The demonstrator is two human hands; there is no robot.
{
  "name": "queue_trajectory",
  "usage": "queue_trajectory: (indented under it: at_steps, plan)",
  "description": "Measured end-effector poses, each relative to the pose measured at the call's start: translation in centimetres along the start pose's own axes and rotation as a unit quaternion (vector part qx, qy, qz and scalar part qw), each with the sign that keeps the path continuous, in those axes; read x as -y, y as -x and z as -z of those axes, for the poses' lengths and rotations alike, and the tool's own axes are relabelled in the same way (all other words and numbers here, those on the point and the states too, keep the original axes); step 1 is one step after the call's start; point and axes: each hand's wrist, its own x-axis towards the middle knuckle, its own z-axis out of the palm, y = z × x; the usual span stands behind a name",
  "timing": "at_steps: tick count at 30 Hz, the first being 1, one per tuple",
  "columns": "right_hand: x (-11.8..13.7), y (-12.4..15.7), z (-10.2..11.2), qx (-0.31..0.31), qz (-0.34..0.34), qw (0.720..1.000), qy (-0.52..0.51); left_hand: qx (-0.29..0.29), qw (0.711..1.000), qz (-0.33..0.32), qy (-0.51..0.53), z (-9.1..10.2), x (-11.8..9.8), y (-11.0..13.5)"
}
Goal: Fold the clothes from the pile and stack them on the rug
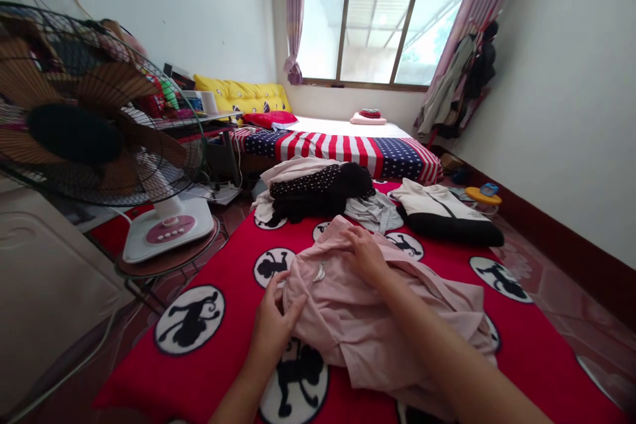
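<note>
A pale pink shirt lies loosely spread and wrinkled on the red cloth, its small white label showing near the neck. My left hand grips the shirt's left edge between thumb and fingers. Across the upper part of the garment reaches my right hand, its fingers bent into the fabric by the far edge; the fingertips are partly hidden. Beyond the shirt is a heap of clothes, with a black polka-dot garment on a black one and a grey garment beside it.
A folded white-and-black jacket lies at the far right of the red cloth. On the left, a large fan stands on a round stool. Behind are a bed with a flag-patterned cover and a small yellow stool.
</note>
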Motion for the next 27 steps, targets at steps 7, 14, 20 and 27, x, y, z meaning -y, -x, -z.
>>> queue_trajectory:
  at_steps: [7,14,20,27]
  plan:
    - [-0.7,-1.7,0.2,-0.199,-0.007,0.980,0.017,-0.004,0.997,-0.079,-0.021,-1.4,-0.9,-0.8]
    - [-2.7,-3.4,-2.3,-0.204,-0.059,0.976,0.041,0.018,0.995,0.046,0.081,-1.9,0.7,-4.0]
    - [-2.7,-2.5,-4.1,-0.092,-0.105,0.989,0.053,0.010,0.992,0.091,0.086,-0.5,1.4,-3.9]
    - [2.4,0.2,-1.9,-0.043,-0.161,0.961,-0.220,-0.018,0.975,0.132,0.177,-1.2,-0.5,-4.1]
